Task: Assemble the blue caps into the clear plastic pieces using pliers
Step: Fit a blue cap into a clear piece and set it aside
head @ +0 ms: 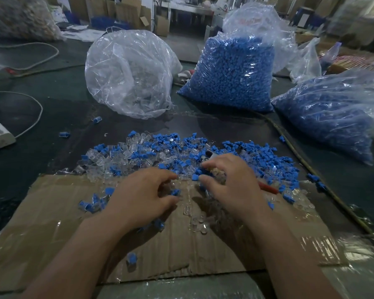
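While both hands are down at the near edge of the loose pile on the cardboard (52, 234), I'd say I'm at the pick-and-pair step rn, not the squeeze yet. My right hand (231, 184) is curled round the pliers (268, 187). The red handle sticks out the pinky side, the metal nose pokes out past my knuckles, and thumb + forefinger sit right at a blue cap (195, 177). My left hand (143, 195) is just beside it, fingers bent in w/ the tips close together over the clear plastic pieces (99, 160). Can't tell if one's already pinched in there, it's see-through on see-through tbh. Blue caps (235, 145) and clear ones are all mixed across the pile. A little cluster (92, 205) left of my wrist looks like finished ones, but that's a guess. The big bag of caps (229, 72) and the clear bag (130, 74) sit well behind, so plenty left to do imo. Next move prob needs one cap started straight into the mouth of one clear piece. Then I'd have to shift my grip so the pliers can open round the pair. Squeeze has to be even, bc a crooked cap would likely jam or crack the clear bit.
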